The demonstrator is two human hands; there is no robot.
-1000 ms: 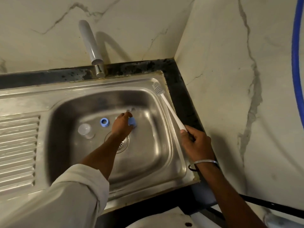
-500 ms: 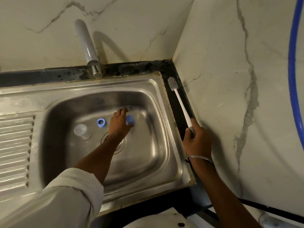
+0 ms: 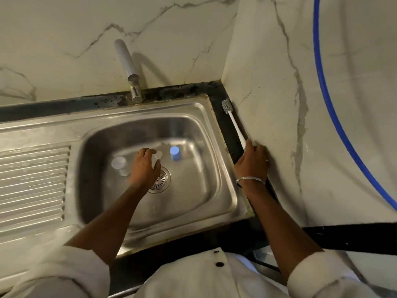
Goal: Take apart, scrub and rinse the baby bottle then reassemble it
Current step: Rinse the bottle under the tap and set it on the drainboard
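Dim yellowish light is coming from the left; the tap is throwing a soft shadow on the wall, the left hand is blurring, straight edges are bowing

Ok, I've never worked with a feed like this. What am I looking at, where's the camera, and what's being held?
There is no machine here: these are a person's two bare hands, filmed by one wide-angle camera worn on the head, looking down, so the arms enter from below. You see a steel sink with a tap behind it. In the basin lie bottle parts: a clear bottle body, a blue cap and a small pale piece. The left hand reaches in near the drain, fingers curled at that pale piece; blur hides whether it grips it. The right hand holds the bottle brush by its handle, along the dark counter strip by the wall.
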